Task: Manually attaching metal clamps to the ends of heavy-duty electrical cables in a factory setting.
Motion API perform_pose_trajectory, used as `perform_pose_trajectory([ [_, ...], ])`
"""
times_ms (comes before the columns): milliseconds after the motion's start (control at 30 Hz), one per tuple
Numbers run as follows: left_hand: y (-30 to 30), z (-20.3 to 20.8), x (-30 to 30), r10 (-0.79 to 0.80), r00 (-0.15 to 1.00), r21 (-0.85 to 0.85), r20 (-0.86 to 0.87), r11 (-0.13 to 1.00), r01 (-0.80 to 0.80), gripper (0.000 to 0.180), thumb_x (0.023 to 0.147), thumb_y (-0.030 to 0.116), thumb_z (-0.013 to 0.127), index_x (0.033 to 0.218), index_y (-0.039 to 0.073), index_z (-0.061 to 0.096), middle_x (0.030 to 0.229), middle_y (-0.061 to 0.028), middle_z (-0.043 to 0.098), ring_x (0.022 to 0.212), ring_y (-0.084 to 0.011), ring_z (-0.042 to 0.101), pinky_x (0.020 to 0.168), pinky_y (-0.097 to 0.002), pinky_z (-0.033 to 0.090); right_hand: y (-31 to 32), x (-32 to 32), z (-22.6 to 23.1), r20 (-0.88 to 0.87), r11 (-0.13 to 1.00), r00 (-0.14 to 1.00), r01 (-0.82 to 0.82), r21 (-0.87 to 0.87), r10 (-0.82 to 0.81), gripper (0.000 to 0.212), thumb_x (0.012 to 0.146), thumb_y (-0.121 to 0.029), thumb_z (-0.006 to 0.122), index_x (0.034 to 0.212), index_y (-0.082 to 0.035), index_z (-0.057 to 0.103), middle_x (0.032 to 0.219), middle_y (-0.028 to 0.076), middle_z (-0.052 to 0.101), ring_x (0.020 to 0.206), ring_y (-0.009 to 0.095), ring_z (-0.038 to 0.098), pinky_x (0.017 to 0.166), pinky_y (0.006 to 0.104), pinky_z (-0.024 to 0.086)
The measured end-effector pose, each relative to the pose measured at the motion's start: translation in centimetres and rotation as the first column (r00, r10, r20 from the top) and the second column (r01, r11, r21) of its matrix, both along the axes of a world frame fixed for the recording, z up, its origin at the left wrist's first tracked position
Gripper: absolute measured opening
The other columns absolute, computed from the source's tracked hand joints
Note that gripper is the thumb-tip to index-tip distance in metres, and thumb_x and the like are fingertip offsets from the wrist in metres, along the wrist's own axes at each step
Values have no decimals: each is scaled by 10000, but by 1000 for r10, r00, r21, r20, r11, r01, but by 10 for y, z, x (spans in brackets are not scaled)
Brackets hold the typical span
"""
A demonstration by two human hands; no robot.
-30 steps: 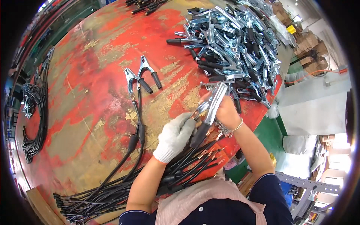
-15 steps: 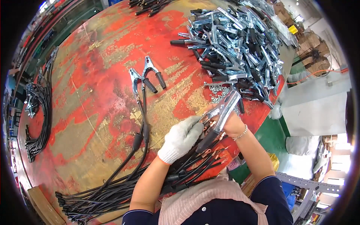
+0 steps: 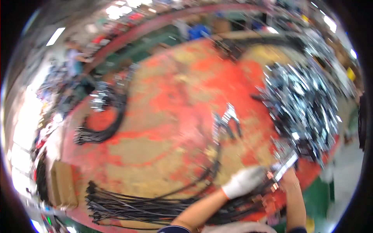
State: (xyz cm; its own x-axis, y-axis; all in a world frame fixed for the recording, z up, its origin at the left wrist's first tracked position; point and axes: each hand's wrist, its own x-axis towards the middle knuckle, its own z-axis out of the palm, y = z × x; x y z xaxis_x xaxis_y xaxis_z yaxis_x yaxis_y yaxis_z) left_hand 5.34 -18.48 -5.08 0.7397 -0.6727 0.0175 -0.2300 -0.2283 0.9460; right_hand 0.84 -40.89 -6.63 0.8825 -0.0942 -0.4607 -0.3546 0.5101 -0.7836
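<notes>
Blur runs through the whole view. My left hand (image 3: 244, 181), in a white knit glove, is closed at the copper end of a black cable (image 3: 269, 174); its fingertips are smeared. Beside it my bare right hand (image 3: 289, 179) grips a silver metal spring clamp (image 3: 286, 167), tilted up to the right. Beneath both hands lie black cables (image 3: 147, 204) in a long bundle, with copper ends (image 3: 268, 204) at the right. Farther off, two clamps (image 3: 225, 122) joined to black cables rest on the table. A big heap of silver clamps with black handles (image 3: 301, 105) covers the table's right side.
The table (image 3: 155, 151) has a worn red and tan top with a curved edge. A coil of black cables (image 3: 116, 124) with clamps lies at the left. A cardboard box (image 3: 63, 184) stands by the left edge. Another person (image 3: 74, 58) is at the far left.
The view has swung left, so the table, heap and hands sit farther right and lower in the picture. My hands remain close together, with the clamp still in the right one.
</notes>
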Motion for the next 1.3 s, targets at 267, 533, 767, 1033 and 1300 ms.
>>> perform_pose_trajectory([
  [267, -2, 20, -9, -144, 924, 482, 354, 875, -48, 506, 996, 302, 454, 1476, 178, 348, 831, -188, 674, 712, -376, 672, 576, -468, 524, 3, -15, -19, 113, 1000, 993, 28, -7, -27, 92, 903, -50, 573, 980, -55, 623, 835, 79, 663, 711, 211, 637, 591, 329, 515],
  [533, -17, -10, -7, 208, 949, 4, -238, 977, -213, 427, 1012, 261, 451, 1418, 134, 417, 788, -75, 657, 551, -181, 623, 458, -327, 493, -36, 6, -39, 184, 70, 831, 173, -982, 525, 132, 797, -87, 714, 914, -45, 671, 845, 108, 617, 784, 308, 613, 704, 400, 488],
  [767, -12, -30, 5, 163, 596, -153, -786, 883, -444, 375, 1020, 193, 379, 1387, 158, 449, 801, -39, 625, 497, -100, 538, 406, -230, 418, -29, 6, -47, 225, -120, 767, 365, -923, 601, 158, 705, -88, 749, 836, -85, 661, 816, 92, 554, 824, 312, 554, 730, 436, 427],
  [1033, -10, -29, 1, 127, 795, -209, -593, 929, -304, 439, 1038, 345, 438, 1419, 127, 442, 770, 6, 582, 498, -71, 530, 432, -228, 442, -29, 11, -47, 199, -165, 771, 366, -916, 605, 180, 634, -124, 790, 737, -116, 643, 789, 78, 541, 812, 305, 547, 730, 431, 416],
  [1300, -7, -20, -7, 144, 822, -215, -551, 927, -306, 476, 1036, 290, 460, 1462, 88, 393, 753, -5, 597, 532, -65, 528, 473, -229, 443, -21, 13, -38, 63, -194, 826, 204, -960, 560, 194, 661, -114, 782, 783, -111, 631, 820, 79, 552, 853, 304, 548, 775, 424, 411],
])
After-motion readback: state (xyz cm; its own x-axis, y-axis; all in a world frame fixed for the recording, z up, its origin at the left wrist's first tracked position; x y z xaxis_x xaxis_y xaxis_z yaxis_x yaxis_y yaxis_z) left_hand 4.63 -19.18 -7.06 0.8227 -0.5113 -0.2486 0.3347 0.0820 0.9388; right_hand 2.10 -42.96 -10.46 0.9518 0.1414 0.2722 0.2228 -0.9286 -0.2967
